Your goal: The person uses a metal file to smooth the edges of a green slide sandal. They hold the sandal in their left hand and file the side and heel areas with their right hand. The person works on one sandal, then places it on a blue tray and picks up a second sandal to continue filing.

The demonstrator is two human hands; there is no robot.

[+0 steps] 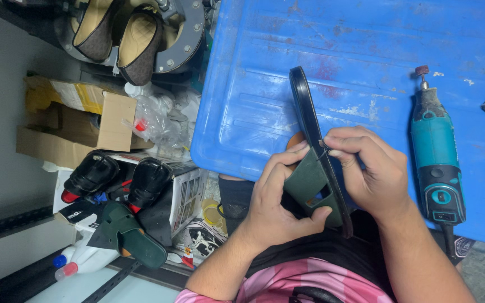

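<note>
Pinching a needle at the sandal (pixel 316 151) edge, the right hand (pixel 372 171) could be pricked; the left hand (pixel 279 205) is closed around the strap (pixel 307 180).

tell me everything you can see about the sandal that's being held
The sandal is a dark green slide with a black sole, turned on edge so the sole's rim faces the camera. Its wide strap has a cut-out. The left hand grips the strap; the right hand pinches the sole's edge. It hangs over the near edge of a blue table.
</note>
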